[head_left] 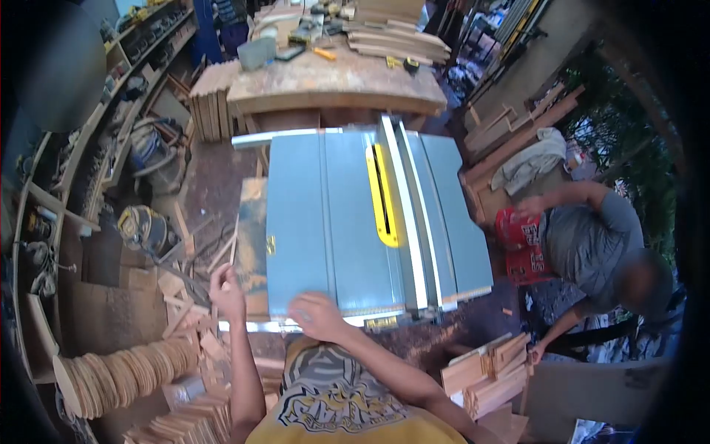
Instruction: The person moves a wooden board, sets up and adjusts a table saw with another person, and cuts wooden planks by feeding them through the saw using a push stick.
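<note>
In front of me stands a table saw with a blue-grey top point(296, 200). A yellow throat plate point(383, 214) with a dark slot is set into it, and a long metal rip fence point(410, 222) runs along its right side. My right hand point(319, 317) is at the near edge of the saw top, palm down, its fingers loosely stretched out and nothing seen in them. Left of the saw, my left hand point(228, 294) is raised with its fingers curled together. A thin pale strip shows just above those fingertips; whether they hold it is unclear.
Behind the saw is a wooden workbench point(318, 81) with stacked boards point(399, 41). A person point(592, 237) at the right has a hand by a pile of wood pieces point(488, 374). Rounded wooden discs point(126, 376) and scraps lie lower left, beside shelves point(74, 159).
</note>
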The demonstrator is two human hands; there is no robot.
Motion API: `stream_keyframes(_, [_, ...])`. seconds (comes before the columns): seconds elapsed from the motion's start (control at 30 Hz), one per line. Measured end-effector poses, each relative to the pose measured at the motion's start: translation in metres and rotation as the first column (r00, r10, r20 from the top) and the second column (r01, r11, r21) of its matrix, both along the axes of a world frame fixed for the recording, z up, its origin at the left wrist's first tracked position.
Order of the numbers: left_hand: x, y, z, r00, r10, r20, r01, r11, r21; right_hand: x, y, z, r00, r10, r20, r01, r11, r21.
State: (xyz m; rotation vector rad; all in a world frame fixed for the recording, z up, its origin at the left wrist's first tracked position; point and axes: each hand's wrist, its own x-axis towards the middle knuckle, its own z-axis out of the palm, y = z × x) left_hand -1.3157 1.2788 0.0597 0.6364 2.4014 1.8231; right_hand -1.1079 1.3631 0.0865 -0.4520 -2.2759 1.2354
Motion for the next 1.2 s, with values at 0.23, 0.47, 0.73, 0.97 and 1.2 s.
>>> stream_keyframes(0.23, [-0.05,0.213,0.091,0.879,-0.474,-0.045,0.441,0.846,-0.299,0.12,0.097,0.039,0.625,-0.78,-0.042,0.743,0.577,0.339])
stream_keyframes(0.47, [-0.005,0.331,-0.043,0.632,-0.626,-0.457,0.313,0.746,-0.588,0.168,0.098,0.016,0.259,-0.799,0.542,0.784,0.502,0.365])
stream_keyframes(0.73, [0.015,0.337,-0.059,0.618,-0.655,-0.435,0.248,0.687,-0.683,0.16,0.112,0.018,0.294,-0.76,0.58,0.744,0.563,0.36])
stream_keyframes(0.97, [0.069,0.278,-0.073,0.866,-0.395,-0.306,0.156,0.795,-0.586,0.175,0.114,-0.005,0.505,-0.67,0.544,0.636,0.715,0.29])
stream_keyframes(1.2, [0.162,0.174,-0.059,0.895,-0.42,-0.149,0.272,0.779,-0.565,0.195,0.132,-0.025,0.674,-0.471,0.569,0.501,0.858,0.116])
